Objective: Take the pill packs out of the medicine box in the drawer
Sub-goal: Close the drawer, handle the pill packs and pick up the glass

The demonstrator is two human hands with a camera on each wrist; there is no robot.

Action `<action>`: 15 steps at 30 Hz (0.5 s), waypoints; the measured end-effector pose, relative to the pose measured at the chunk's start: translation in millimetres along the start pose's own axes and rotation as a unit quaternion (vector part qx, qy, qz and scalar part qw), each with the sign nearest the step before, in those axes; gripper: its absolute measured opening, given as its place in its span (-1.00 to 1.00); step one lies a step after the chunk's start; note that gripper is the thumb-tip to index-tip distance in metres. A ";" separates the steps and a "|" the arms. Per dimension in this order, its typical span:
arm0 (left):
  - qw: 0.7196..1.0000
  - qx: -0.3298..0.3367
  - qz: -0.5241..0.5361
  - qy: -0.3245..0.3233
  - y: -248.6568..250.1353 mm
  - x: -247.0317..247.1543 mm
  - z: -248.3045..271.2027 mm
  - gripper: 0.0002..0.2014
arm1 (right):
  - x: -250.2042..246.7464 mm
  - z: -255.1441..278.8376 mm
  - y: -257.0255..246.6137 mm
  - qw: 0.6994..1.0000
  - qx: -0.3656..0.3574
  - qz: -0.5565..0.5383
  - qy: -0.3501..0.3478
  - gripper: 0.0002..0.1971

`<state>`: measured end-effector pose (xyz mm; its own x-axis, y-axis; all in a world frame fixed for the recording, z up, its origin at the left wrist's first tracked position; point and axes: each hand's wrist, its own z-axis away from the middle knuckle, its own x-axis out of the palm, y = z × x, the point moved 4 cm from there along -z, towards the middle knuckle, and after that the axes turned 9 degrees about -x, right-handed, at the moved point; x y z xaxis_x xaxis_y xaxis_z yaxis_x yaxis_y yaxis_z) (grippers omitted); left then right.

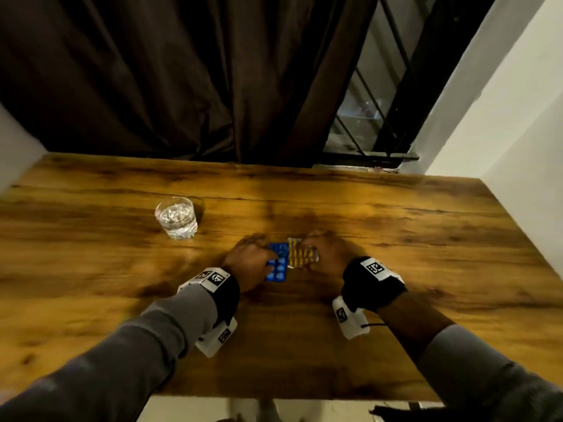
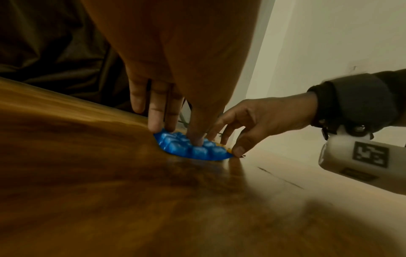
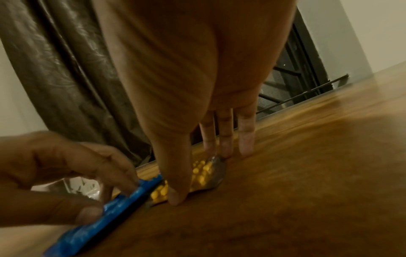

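Blue pill pack (image 1: 277,263) under left hand (image 1: 248,263) fingertips, yellow pack (image 1: 300,254) pinched by right hand (image 1: 327,254). Water glass (image 1: 176,217) stands beyond the left hand; bare wooden table (image 1: 426,254) spreads right.

Dim, warm indoor light, soft motion blur throughout, wide-angle bending at the edges of every view.

Counts on the wooden table (image 1: 396,239)

Two pill packs lie side by side near the middle: one blue blister pack (image 1: 277,263) on the left, one silver pack of yellow pills (image 1: 300,254) on the right. One glass of water (image 1: 176,217) stands far left. Two hands: left hand (image 1: 248,260), right hand (image 1: 330,254).
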<state>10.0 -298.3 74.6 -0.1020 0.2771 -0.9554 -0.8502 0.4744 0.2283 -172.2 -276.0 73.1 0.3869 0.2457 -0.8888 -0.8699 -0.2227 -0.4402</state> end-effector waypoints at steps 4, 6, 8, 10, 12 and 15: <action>0.999 -0.044 -0.001 0.005 -6.1 -0.5 23.1 -0.63 | 12.3 2.4 -0.6 1.000 -0.015 -0.016 0.011 -0.43; 0.998 -0.058 0.006 0.011 -5.4 -0.9 25.6 -0.64 | 10.6 6.2 2.6 1.000 -0.013 -0.018 0.009 -0.43; 0.997 -0.068 0.029 0.011 -1.5 0.0 22.8 -0.63 | 6.8 8.9 7.6 1.000 0.001 -0.016 0.008 -0.41; 0.996 -0.077 0.047 0.014 4.3 -0.5 18.0 -0.61 | 2.2 12.7 9.9 1.000 0.009 -0.010 0.012 -0.40; 0.996 -0.069 0.046 0.012 11.0 -1.8 12.1 -0.65 | 0.7 14.0 15.8 1.000 0.020 0.002 0.008 -0.39; 0.998 -0.043 0.040 -0.001 18.0 -4.8 2.1 -0.66 | -8.4 16.8 19.4 0.999 0.039 0.026 -0.009 -0.43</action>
<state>-3.7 -289.3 83.7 -0.1704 0.3127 -0.9344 -0.8805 0.3774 0.2868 -197.4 -266.6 74.3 0.3347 0.2533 -0.9076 -0.9103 -0.1619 -0.3809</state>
